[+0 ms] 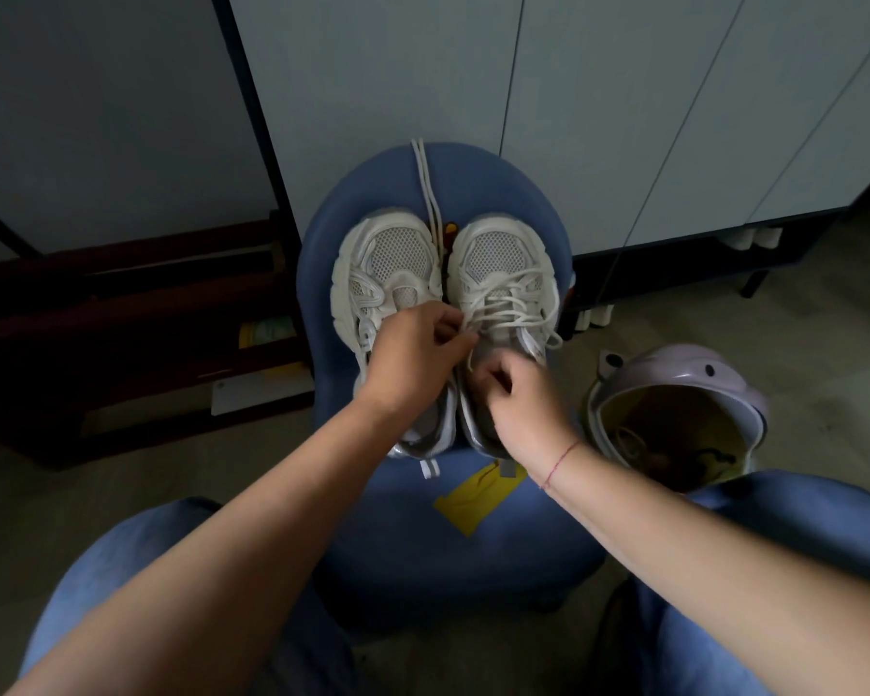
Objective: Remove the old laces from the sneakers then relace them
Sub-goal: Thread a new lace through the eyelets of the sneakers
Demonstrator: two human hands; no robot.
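Two white mesh sneakers stand side by side, toes away from me, on a blue stool (372, 193). The left sneaker (388, 263) has no lace in its eyelets. A loose white lace (429, 193) lies between the toes and runs back over the stool's far edge. The right sneaker (503, 273) carries a slack white lace (511, 306) in loose loops. My left hand (413, 359) pinches a strand of that lace near the tongue. My right hand (523, 399) is curled over the right sneaker's collar, pinching the lace lower down.
A lilac bin (684, 389) with a lining bag stands on the floor to the right of the stool. Grey cabinet doors (624, 118) rise behind. A dark low shelf (147, 334) sits to the left. My knees in blue jeans (799, 519) flank the stool.
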